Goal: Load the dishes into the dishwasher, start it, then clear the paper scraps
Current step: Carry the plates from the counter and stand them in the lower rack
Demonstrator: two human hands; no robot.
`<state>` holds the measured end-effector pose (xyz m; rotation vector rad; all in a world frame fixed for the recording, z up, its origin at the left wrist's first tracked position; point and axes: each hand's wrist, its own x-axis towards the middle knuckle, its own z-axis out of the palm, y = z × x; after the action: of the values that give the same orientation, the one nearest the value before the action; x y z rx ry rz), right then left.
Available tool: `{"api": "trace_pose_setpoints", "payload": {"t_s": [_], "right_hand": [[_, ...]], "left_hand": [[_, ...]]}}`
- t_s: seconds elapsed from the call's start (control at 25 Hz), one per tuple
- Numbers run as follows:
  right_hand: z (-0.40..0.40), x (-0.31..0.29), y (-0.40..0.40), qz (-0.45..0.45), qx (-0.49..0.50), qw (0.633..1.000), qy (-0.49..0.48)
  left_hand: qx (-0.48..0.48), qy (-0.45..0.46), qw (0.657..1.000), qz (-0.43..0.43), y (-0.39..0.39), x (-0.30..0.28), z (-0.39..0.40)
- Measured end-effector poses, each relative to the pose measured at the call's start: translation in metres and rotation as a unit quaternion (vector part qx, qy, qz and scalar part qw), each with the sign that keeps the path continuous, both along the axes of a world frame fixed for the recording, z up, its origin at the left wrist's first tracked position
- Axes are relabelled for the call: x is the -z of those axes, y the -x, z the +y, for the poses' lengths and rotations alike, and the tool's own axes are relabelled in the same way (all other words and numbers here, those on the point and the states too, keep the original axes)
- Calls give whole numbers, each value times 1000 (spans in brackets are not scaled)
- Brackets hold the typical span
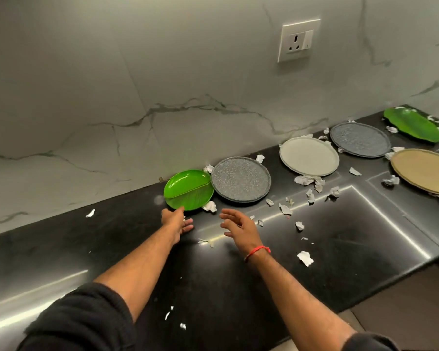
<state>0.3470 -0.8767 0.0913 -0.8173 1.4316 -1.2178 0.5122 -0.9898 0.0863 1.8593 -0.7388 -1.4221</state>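
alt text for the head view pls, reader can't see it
A person's left hand and right hand, both open and holding nothing, reach toward a small green plate on a black counter. Five more plates line the marble wall to the right, with torn paper scraps scattered among them.

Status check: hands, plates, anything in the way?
Left hand and right hand open, holding nothing. Left fingertips near the small green plate; six plates on the countertop. Paper scraps scattered around them.
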Motion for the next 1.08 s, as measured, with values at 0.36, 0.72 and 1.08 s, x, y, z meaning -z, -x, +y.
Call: {"api": "trace_pose_setpoints", "payload": {"t_s": [0.36, 0.72, 1.08], "right_hand": [[-22, 8, 26, 14, -5, 1000, 17], [25, -9, -17, 389, -155, 873, 251], [226, -10, -16, 353, 76, 897, 257]], "left_hand": [[-157, -1, 988, 5, 23, 12, -30], [46, 170, 984, -17, -17, -83, 69], [371, 207, 903, 67, 13, -114, 243]]}}
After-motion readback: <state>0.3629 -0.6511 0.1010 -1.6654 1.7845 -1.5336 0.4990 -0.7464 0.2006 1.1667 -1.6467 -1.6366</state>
